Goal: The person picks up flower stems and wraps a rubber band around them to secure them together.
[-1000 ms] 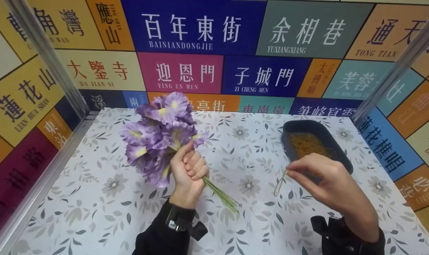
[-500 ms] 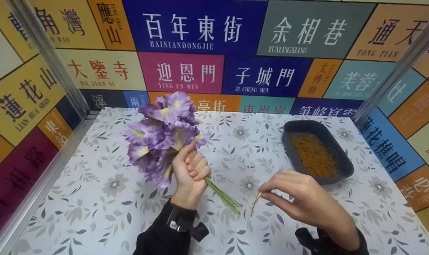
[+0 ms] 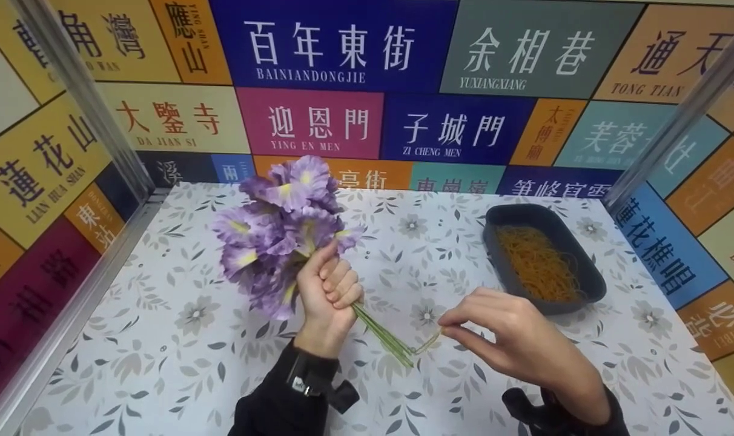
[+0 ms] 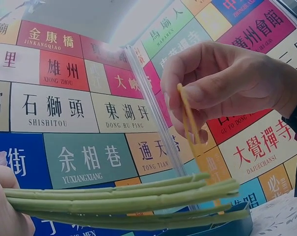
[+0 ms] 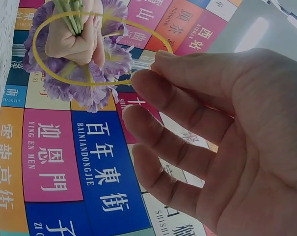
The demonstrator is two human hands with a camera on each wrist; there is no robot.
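Observation:
My left hand (image 3: pixel 329 290) grips a bunch of purple artificial irises (image 3: pixel 282 221) by the stems, fingers curled round them. The green stems (image 3: pixel 382 338) slant down to the right, their cut ends free. Between thumb and index finger, my right hand (image 3: pixel 503 333) pinches a thin yellow rubber band (image 3: pixel 427 343) just right of those ends. In the left wrist view the band (image 4: pixel 190 120) hangs down to the stems (image 4: pixel 114 200) and partly behind them; whether it encircles any, I cannot tell. Its loop (image 5: pixel 84 83) looks wide in the right wrist view.
A dark grey tub (image 3: pixel 493 254) holding a heap of yellow rubber bands (image 3: pixel 539 266) stands at the right, behind my right hand. The table has a leaf-patterned white cover (image 3: pixel 179 363). Panels with coloured signs (image 3: pixel 333 42) rise at the back and sides.
My right hand has moved left and down from in front of the tub, bringing the rubber band to the stem ends. My left hand and the irises have shifted slightly right.

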